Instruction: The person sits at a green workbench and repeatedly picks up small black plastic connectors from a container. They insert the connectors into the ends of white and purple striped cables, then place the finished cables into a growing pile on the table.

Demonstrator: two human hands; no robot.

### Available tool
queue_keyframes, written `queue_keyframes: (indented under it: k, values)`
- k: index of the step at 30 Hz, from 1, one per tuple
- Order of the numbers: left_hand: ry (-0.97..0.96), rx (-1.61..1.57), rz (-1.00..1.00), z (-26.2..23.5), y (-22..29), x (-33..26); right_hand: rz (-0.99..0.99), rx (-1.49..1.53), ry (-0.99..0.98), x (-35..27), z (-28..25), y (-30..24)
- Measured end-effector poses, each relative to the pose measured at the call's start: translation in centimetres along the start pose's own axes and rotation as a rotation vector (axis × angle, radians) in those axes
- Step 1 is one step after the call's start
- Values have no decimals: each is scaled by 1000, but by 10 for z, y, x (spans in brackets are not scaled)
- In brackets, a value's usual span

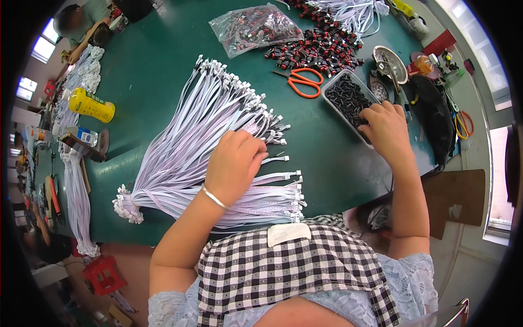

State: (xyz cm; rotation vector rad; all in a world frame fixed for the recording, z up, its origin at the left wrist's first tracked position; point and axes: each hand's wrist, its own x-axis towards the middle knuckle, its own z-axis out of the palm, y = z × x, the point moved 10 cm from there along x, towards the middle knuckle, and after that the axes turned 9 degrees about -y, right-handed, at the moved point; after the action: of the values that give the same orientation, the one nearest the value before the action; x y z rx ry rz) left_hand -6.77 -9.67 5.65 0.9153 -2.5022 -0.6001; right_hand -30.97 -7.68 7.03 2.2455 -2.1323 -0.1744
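A fan of white flat cables (pixel 169 136) with small white connectors at their ends lies spread on the table in front of me. My left hand (pixel 234 163), with a silver bangle at its wrist, is over the fan, its fingers curled closed around a single flat cable (pixel 277 159). That cable's connector end sticks out to the right of the fingers. To the right stands a clear plastic tub (pixel 333 103) filled with short black tubular pieces (pixel 347 98). My right hand (pixel 387 128) dips its bent, closed fingertips into the tub; what they pinch is hidden.
Orange-handled scissors (pixel 305 82) lie beside the tub. Behind them are a heap of red-and-black parts (pixel 321 52) and a clear bag (pixel 256 30) of similar parts. Metal dishes (pixel 391 64) stand at the right. A yellow bottle (pixel 91 105) and more cable bundles (pixel 76 191) are left.
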Motion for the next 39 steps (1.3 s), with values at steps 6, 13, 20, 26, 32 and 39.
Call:
queue_keyframes:
  k: [6, 13, 20, 26, 32, 39]
  values:
    - [-254, 14, 29, 34, 17, -17, -62, -54, -28, 13, 38, 5]
    - [-296, -47, 31, 45, 24, -20, -78, 198, -35, 11, 30, 10]
    - [-329, -273, -91, 48, 13, -24, -85, 39, 102, 24, 25, 3]
    - [-394, -419, -140, 22, 14, -14, -107, 61, 60, 28, 35, 14]
    - [-364, -289, 7, 30, 16, -18, -87, 83, 12, 27, 33, 14]
    - [-370, -269, 1, 42, 17, -24, -138, 134, 31, 27, 26, 14]
